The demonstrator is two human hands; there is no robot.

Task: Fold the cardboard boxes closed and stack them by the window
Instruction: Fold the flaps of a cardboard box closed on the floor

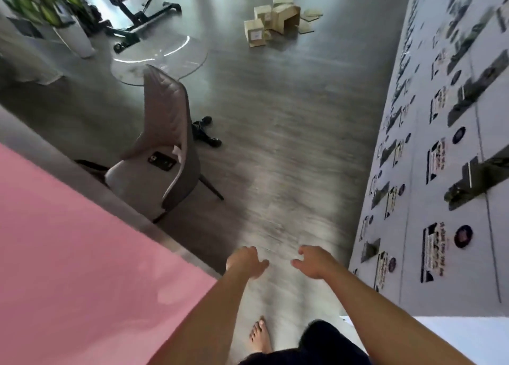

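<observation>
Brown cardboard boxes [271, 20]: a loose heap on the grey floor [275, 149], beyond the grey chair [162, 149] and off to its right, several tipped, one gaping open. Left hand [246, 261] and right hand [311, 261]: both held out nearer than the chair, fingers loosely curled, holding nothing. Heap lies well apart, straight ahead of the fingers; neither hand is plainly nearer.

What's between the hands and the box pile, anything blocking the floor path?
Nothing visible. Left hand and right hand are empty, and bare floor runs straight ahead to the cardboard boxes. The grey chair and glass table stand left of that line, and the wall runs along the right.
</observation>
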